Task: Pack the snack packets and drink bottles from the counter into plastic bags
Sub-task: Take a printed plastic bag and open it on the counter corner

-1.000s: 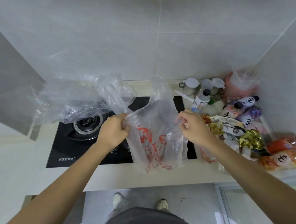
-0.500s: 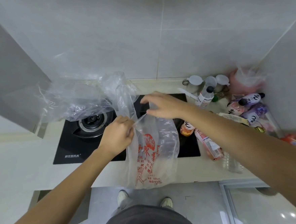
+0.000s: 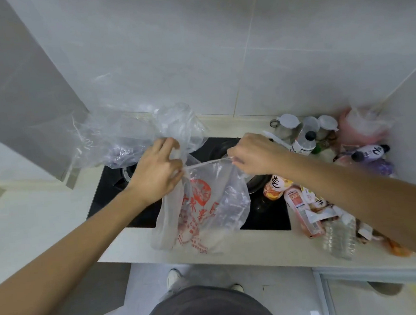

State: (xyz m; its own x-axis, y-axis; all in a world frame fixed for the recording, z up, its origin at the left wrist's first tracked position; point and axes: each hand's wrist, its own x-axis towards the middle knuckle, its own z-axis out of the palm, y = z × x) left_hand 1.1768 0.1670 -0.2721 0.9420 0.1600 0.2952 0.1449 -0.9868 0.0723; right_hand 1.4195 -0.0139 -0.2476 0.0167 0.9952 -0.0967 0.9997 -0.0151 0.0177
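Two hands stretch open the printed plastic bag (image 3: 200, 207) above the worktop (image 3: 269, 246): left hand (image 3: 156, 173) and right hand (image 3: 253, 154) each pinch its rim. Bag-opening is under way; next, a bottle (image 3: 276, 186) likely goes inside.

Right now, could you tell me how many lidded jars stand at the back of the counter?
3: one with a handle leftmost, a middle one, and one rightmost, side by side against the wall. More may be hidden.
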